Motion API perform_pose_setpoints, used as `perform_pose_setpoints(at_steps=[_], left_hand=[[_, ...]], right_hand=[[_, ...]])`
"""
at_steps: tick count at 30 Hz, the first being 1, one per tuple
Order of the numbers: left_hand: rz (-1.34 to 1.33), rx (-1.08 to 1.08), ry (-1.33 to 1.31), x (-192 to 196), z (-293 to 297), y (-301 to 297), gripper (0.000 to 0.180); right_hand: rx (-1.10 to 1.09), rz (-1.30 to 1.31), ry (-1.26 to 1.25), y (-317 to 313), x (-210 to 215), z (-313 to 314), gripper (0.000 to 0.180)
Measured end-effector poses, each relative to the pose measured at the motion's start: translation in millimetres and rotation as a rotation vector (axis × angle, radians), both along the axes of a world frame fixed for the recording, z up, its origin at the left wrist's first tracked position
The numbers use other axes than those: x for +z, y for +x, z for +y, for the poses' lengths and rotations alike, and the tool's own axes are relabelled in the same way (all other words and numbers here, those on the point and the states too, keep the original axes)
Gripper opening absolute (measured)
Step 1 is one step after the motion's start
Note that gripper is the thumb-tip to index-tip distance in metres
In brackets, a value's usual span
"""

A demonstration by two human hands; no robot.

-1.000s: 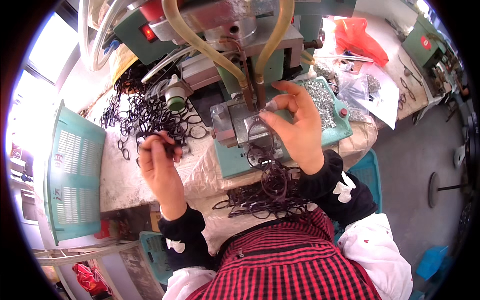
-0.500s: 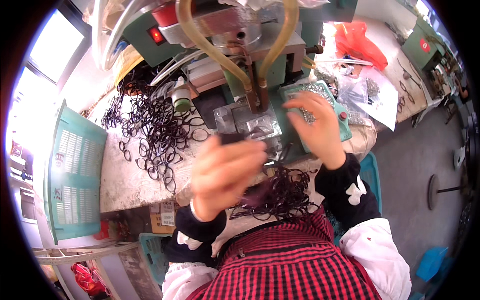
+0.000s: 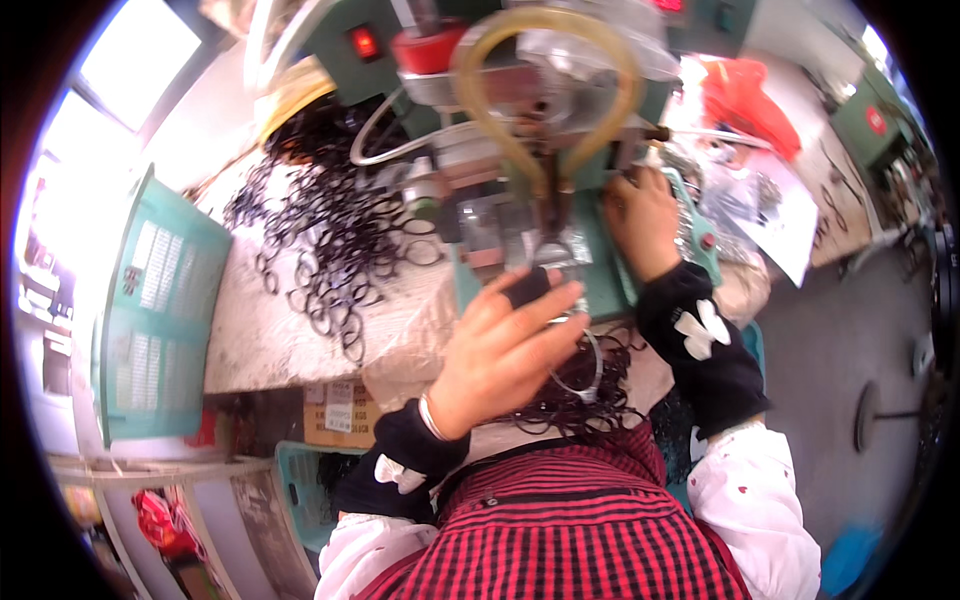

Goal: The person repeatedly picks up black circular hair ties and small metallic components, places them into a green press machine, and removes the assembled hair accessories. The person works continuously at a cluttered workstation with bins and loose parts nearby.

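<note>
My left hand (image 3: 510,350), with a black sleeve on one finger, is closed on an eyeglass frame at the front of the bench machine's metal fixture (image 3: 550,255). One rim of this eyeglass frame (image 3: 598,370) hangs out below the fingers; the rest is hidden. My right hand (image 3: 645,222) is at the machine's right side, by the left edge of a green tray (image 3: 708,262) of small metal parts. Its fingers are curled, and what they hold, if anything, is hidden. Two brown hoses (image 3: 625,75) curve down to the machine's copper-coloured tips above the fixture.
Many dark eyeglass frames (image 3: 345,235) lie piled left of the machine, and more frames (image 3: 560,410) lie at the table's front edge against my apron. A turquoise basket (image 3: 165,320) stands at the left. Clear bags and a red bag (image 3: 750,105) are at the back right.
My left hand has moved right to the front of the fixture, and a rim now shows below it. My right hand has moved in beside the machine, its fingers curling. The view has shifted.
</note>
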State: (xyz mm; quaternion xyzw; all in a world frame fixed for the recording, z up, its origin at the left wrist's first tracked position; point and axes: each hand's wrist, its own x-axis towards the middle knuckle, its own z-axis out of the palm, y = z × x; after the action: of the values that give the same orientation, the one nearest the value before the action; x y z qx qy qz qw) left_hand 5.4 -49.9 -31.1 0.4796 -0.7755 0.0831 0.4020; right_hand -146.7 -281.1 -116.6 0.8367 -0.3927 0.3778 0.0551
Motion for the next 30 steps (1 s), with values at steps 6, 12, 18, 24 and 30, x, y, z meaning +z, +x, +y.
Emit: perform_pose_setpoints(at_steps=[6, 12, 18, 24, 30], left_hand=[[-0.08, 0.629, -0.21, -13.3, 103.6, 52.3, 0.016], [0.089, 1.217, -0.101, -24.0, 138.0, 196.7, 0.005], [-0.289, 1.534, 0.338, -120.0, 104.8, 303.1, 0.006], [0.244, 1.442, 0.008, -95.5, 116.0, 270.1, 0.01], [1.065, 0.573, 0.0, -47.4, 60.8, 183.1, 0.015]], right_hand=[[0.058, -0.061, 0.083, -52.7, 10.0, 36.9, 0.011], [0.112, -0.42, 0.397, -60.5, 19.3, 47.3, 0.011], [0.164, -0.544, 0.509, -51.4, 8.4, 42.3, 0.011], [-0.022, -0.46, 0.416, -102.1, 18.6, 76.3, 0.012], [0.294, -0.51, 0.576, -58.4, 72.2, 93.9, 0.015]])
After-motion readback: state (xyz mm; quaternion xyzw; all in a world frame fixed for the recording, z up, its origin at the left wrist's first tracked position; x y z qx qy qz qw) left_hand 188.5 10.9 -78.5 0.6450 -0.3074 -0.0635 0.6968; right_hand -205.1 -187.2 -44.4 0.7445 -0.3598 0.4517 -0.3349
